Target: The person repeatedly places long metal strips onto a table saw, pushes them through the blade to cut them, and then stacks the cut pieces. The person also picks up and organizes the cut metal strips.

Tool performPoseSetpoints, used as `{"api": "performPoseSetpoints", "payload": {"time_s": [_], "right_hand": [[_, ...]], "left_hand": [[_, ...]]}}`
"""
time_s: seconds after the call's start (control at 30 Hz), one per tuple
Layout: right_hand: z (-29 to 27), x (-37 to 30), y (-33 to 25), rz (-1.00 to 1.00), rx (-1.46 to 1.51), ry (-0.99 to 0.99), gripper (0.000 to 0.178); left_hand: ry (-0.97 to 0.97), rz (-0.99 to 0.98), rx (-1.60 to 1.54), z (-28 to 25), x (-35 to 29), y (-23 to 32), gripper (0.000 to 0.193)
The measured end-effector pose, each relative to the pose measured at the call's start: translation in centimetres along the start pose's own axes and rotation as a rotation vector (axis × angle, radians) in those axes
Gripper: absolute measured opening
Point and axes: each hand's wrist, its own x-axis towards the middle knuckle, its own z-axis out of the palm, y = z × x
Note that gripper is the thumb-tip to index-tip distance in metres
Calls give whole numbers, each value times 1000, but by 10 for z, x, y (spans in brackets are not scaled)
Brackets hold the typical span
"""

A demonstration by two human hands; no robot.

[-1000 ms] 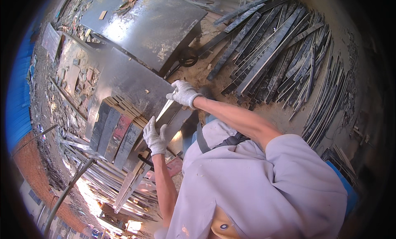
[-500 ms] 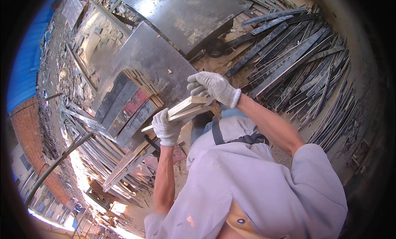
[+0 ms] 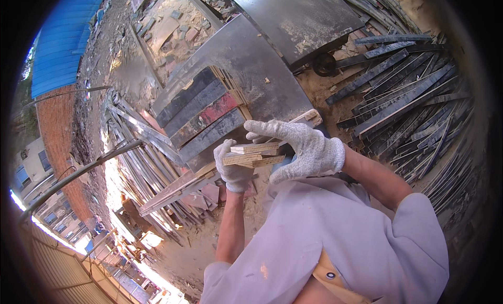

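My left hand [image 3: 233,167], in a pale grey knit glove, is closed round a few short plywood strips [image 3: 255,149] with their light layered ends towards me. Just right of them my gloved right hand [image 3: 301,147] is open, thumb and fingers spread apart, holding nothing that I can see. Beyond its knuckles shows a light wood end [image 3: 310,117]; whether it belongs to the strips in my left hand is hidden. A stack of dark-faced plywood strips [image 3: 207,112], one of them red, lies past my left hand on a dark metal tabletop [image 3: 251,68].
A second metal tabletop [image 3: 298,21] with sawdust stands farther off. Long dark strips [image 3: 398,94] lie heaped on the right. More long strips [image 3: 152,157] are piled on the left, near a metal pole [image 3: 84,175]. Wood scraps [image 3: 170,34] litter the ground beyond.
My right hand has spread its thumb and fingers and come lower beside the strips. The strips in my left hand have turned end-on. The whole view has shifted.
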Motion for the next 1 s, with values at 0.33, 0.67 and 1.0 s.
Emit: {"api": "performPoseSetpoints", "payload": {"time_s": [0.33, 0.67, 1.0], "right_hand": [[59, 27, 38, 332, 58, 390, 72], [124, 127, 111, 421, 48, 611, 60], [117, 169, 229, 668, -413, 542, 68]], "left_hand": [[-338, -30, 160, -70, 6, -10, 113], [-430, -34, 301, -135, 64, -125, 74], [9, -539, 265, -177, 6, -290, 99]]}}
